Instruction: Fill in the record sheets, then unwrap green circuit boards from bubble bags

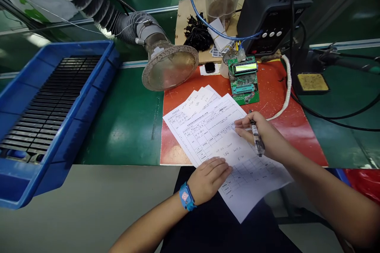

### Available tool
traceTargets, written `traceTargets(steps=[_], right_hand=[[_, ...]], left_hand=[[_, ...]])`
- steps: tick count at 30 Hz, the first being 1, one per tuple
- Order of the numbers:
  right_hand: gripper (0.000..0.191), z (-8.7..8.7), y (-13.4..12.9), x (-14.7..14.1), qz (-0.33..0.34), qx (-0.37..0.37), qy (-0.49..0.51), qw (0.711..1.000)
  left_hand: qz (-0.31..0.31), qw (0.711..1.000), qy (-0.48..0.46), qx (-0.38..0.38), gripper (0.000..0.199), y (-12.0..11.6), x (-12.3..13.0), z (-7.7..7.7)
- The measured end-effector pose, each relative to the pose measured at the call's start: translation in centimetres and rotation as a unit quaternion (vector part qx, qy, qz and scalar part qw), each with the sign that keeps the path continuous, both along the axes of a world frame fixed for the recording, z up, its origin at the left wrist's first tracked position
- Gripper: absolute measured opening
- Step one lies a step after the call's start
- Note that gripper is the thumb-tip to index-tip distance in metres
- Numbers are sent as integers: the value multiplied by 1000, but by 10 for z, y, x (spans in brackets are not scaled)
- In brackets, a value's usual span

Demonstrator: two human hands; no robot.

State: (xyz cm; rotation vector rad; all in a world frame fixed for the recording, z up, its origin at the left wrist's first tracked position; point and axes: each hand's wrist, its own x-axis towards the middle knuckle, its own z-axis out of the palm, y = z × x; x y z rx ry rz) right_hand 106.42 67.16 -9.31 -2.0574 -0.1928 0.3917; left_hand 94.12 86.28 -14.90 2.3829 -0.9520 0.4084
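Note:
Printed sheets with handwriting lie overlapped on the red mat, and the top one hangs over the table's front edge. My left hand, with a blue wrist strap, rests flat on the top sheet's left side, fingers together and stretched out. Above the same sheet's right side is my right hand, holding a clear and black pen between thumb and fingers, the pen slanting down toward me. Just beyond the sheets stands a green circuit board with a lit display.
On the left is a blue crate with dark slatted parts. A fume extractor hood hangs over the mat's back left. Behind are a black soldering station, black cable bundles and a yellow sponge. Cables cross the right side.

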Motion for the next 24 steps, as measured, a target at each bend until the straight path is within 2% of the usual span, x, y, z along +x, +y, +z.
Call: traceTargets(steps=[4,7,8,10,12,13,14,15,16,18,19,21,24], right_hand=[[27,-2,6,1,20,13,17,1000],[23,1,10,0,44,-20,8,999],[22,5,9,1,33,-25,-10,999],[22,17,5,4,-48,14,-89,995],[24,30,-5,9,-167,98,-205,959],[26,35,-11,13,-212,137,-247,936],[28,38,-17,15,-229,161,-263,923],[29,38,-23,17,-216,166,-247,930],[30,35,-27,18,-182,152,-209,949],[30,22,-30,15,-90,89,-109,986],[31,14,-29,13,-51,51,-70,995],[30,-1,-25,6,-15,-14,-40,999],[32,-8,-18,1,-29,-65,-91,993]], left_hand=[[4,1000,-7,1,36,0,0,-1],[1,1000,-15,10,35,-1,-2,-2],[6,1000,-19,16,34,-1,-3,-1],[29,999,-23,32,34,-2,-3,2],[68,996,-14,54,38,-1,-1,9],[88,994,-6,64,41,0,2,13],[107,992,3,72,45,2,6,16],[123,989,12,77,47,4,10,20],[134,988,19,79,47,7,15,23],[142,987,29,73,42,12,21,27],[145,987,31,60,40,14,23,28],[150,988,18,10,36,13,21,29],[125,991,1,-39,32,1,11,27]])
